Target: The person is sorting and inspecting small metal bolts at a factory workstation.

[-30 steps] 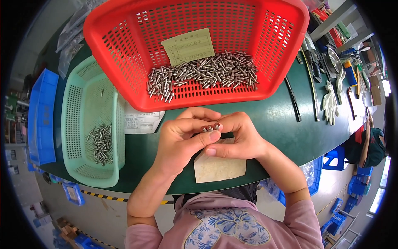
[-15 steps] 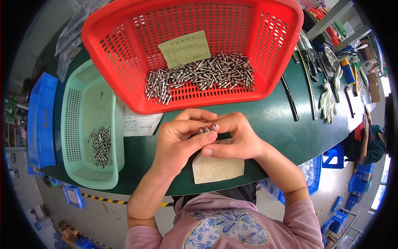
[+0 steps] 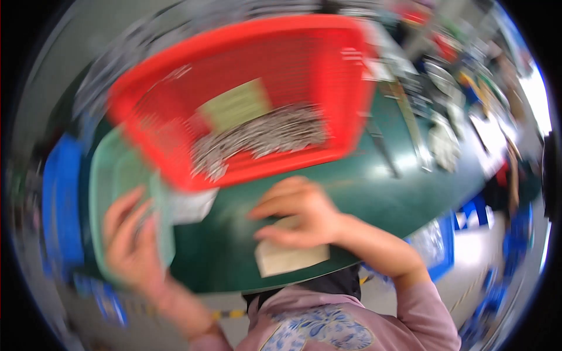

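Observation:
My left hand (image 3: pixel 133 245) is over the pale green basket (image 3: pixel 96 193) at the left. Its fingers are smeared by motion, with a grey metallic streak between them; I cannot make out whether it grips anything. My right hand (image 3: pixel 298 213) hovers over the front of the green table, thumb and fingers apart, nothing visible between them. Partly beneath it lies a cream-coloured cloth or paper piece (image 3: pixel 290 257). Beyond my hands, a large red basket (image 3: pixel 269 175) stands tilted toward me, holding a heap of small metal pins (image 3: pixel 269 134) and a yellowish paper card (image 3: pixel 234 105).
A blue bin (image 3: pixel 63 199) stands left of the green basket. White papers (image 3: pixel 193 206) stick out by the red basket. Right on the table (image 3: pixel 328 187) lie a dark rod (image 3: pixel 383 146), a ruler-like strip (image 3: pixel 413 126) and white gloves (image 3: pixel 444 143). Another person (image 3: pixel 515 181) is at the far right.
My hands were together at the middle, with several metal pins in the left fingers. The left hand has swung left to the green basket; the right stayed near the middle. The whole view has shifted and blurred.

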`<state>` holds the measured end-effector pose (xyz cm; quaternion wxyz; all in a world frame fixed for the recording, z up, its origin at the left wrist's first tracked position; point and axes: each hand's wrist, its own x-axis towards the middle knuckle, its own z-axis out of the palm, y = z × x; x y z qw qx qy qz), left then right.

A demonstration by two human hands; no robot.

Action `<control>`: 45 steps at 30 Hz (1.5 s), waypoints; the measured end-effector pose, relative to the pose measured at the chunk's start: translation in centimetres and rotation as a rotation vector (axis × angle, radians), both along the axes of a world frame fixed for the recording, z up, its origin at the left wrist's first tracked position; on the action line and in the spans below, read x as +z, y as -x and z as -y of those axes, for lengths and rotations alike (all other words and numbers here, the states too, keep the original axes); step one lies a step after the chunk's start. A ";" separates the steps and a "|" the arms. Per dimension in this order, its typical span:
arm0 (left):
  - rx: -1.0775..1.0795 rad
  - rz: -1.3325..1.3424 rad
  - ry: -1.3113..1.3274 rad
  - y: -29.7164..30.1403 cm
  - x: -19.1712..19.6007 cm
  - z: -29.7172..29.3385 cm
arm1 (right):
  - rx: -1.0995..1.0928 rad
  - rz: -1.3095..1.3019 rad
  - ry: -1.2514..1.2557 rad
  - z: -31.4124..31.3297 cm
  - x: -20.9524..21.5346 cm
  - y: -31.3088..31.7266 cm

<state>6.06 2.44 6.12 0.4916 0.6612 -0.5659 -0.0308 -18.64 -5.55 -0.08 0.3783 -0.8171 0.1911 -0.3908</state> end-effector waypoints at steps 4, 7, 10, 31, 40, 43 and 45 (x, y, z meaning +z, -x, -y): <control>0.007 0.320 -0.357 -8.7 -0.8 -4.5 | 0.019 0.130 0.126 -0.1 -2.1 -2.5; -0.031 0.517 -0.619 -16.5 -6.2 -5.2 | -0.092 0.199 0.167 -0.1 -4.4 -3.5; -0.158 0.663 -0.505 -18.8 -7.2 -4.8 | -0.079 0.096 0.303 -0.2 -3.2 -2.7; -0.298 0.503 -0.143 6.5 -2.1 8.0 | -0.025 -0.239 0.306 -1.2 -1.0 -0.9; -0.427 0.596 -0.103 10.5 -3.9 12.1 | 0.013 -0.263 0.367 -1.4 -1.8 -1.4; -0.529 0.593 -0.101 11.8 -3.8 12.7 | -0.004 -0.267 0.386 -1.4 -1.8 -1.3; -0.538 0.597 -0.097 12.2 -4.4 13.2 | -0.012 -0.276 0.398 -1.4 -1.8 -1.3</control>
